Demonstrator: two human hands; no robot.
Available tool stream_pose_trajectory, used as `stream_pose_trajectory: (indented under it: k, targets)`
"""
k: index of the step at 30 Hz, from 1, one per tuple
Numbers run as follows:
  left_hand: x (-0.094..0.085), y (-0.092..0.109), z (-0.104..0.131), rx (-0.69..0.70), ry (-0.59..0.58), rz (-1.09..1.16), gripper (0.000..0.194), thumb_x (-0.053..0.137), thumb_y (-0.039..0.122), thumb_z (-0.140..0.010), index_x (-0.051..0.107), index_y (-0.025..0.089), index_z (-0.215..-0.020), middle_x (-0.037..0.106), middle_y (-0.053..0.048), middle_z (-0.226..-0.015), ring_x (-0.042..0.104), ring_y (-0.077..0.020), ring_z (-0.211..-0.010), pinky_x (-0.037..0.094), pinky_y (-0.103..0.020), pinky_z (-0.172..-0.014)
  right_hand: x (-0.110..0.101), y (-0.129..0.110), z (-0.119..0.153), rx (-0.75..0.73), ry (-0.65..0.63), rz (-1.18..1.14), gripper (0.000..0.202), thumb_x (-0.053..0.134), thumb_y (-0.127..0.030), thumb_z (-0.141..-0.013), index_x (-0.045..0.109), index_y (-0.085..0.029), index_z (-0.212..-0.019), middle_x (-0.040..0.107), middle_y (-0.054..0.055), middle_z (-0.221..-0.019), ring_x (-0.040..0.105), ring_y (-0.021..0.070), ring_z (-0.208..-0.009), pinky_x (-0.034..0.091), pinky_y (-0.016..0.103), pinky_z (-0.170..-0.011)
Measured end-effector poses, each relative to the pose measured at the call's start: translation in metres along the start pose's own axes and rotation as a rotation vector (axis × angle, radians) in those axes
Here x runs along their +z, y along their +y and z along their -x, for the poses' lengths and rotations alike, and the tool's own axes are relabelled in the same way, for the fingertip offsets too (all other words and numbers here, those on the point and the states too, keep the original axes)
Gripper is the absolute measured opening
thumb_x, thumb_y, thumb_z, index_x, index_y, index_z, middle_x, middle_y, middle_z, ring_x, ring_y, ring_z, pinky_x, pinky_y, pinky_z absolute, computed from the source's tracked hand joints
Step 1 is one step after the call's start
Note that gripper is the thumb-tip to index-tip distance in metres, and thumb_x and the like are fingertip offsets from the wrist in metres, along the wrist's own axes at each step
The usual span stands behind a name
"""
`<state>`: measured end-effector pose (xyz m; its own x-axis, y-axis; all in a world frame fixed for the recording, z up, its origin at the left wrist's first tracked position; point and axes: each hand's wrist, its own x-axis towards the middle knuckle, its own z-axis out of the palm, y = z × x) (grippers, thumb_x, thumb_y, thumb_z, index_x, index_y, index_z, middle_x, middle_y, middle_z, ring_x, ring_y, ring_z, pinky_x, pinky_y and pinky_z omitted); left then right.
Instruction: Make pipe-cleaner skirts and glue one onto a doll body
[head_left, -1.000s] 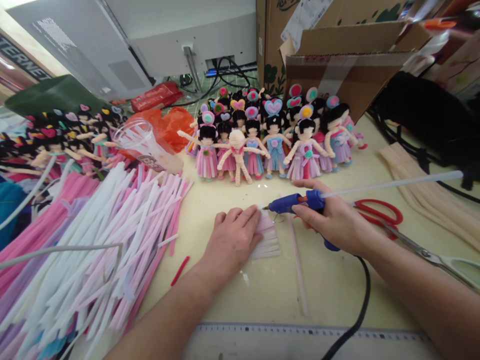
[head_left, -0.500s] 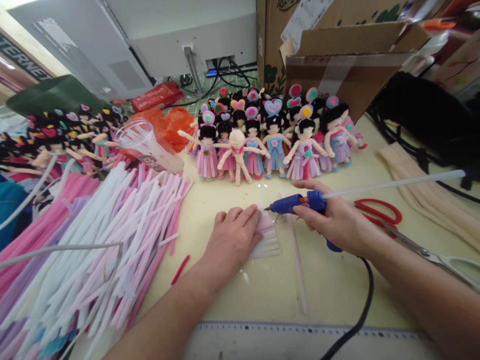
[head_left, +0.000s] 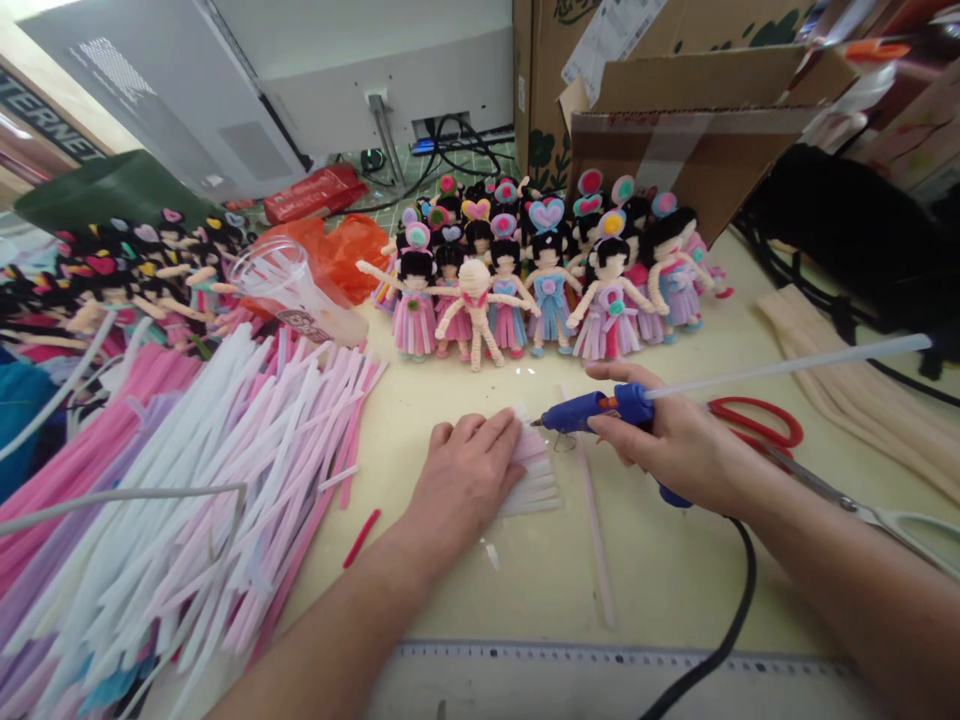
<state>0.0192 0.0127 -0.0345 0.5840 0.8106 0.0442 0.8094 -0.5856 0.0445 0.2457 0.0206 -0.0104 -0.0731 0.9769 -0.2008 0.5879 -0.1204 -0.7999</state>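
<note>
My left hand (head_left: pixel 474 468) holds a row of short white and pale pink pipe-cleaner pieces (head_left: pixel 538 482) down against the table, fingers together and partly hiding them. In my right hand (head_left: pixel 679 440) is a blue hot glue gun (head_left: pixel 581 412), gripped round its handle, with a long clear glue stick (head_left: pixel 795 366) jutting from its back. The metal nozzle points left, at the upper end of the row, close to my left fingertips. Just right of the row lies a single long pale pink pipe cleaner (head_left: pixel 596 540).
Several pipe-cleaner dolls (head_left: pixel 551 290) stand behind my hands. A large heap of pipe cleaners (head_left: pixel 217 480) lies left, beside a tipped plastic cup (head_left: pixel 300 290). Red-handled scissors (head_left: pixel 757 420) lie under my right arm. A ruler (head_left: pixel 600 665) runs along the front; a cardboard box (head_left: pixel 675 150) stands behind.
The glue gun has shifted slightly right and down, its nozzle moving a little along the end of the row. My left hand has stayed in place.
</note>
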Motion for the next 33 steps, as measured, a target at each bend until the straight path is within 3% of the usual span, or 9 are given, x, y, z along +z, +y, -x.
stream_pose_trajectory:
  k: [11, 22, 33]
  targets:
    - [-0.001, 0.001, 0.001, -0.005, 0.028, 0.01, 0.035, 0.053, 0.031, -0.089, 0.052, 0.02, -0.123, 0.058, -0.006, -0.132, 0.052, -0.0219, -0.107, 0.034, -0.038, -0.082, 0.0, 0.002, 0.001, -0.011, 0.009, -0.056, 0.056, 0.056, -0.044, -0.079, 0.044, -0.023, -0.13, 0.052, -0.006, -0.053, 0.05, 0.0162, -0.048, 0.041, 0.029, -0.046]
    - [0.001, 0.0, 0.001, 0.027, 0.079, 0.002, 0.031, 0.05, 0.032, -0.092, 0.055, 0.019, -0.119, 0.059, -0.007, -0.131, 0.053, -0.0218, -0.105, 0.032, -0.038, -0.078, 0.005, -0.001, -0.007, -0.006, 0.052, -0.039, 0.056, 0.055, -0.046, -0.081, 0.048, -0.017, -0.129, 0.057, -0.004, -0.057, 0.052, 0.0149, -0.05, 0.039, 0.025, -0.044]
    - [-0.001, 0.0, 0.001, 0.025, 0.048, 0.001, 0.032, 0.047, 0.032, -0.093, 0.054, 0.019, -0.121, 0.057, -0.008, -0.133, 0.053, -0.022, -0.105, 0.032, -0.038, -0.078, 0.009, -0.002, -0.011, -0.028, 0.061, -0.024, 0.057, 0.054, -0.048, -0.081, 0.047, -0.018, -0.13, 0.056, -0.003, -0.062, 0.047, 0.0136, -0.049, 0.035, 0.025, -0.042]
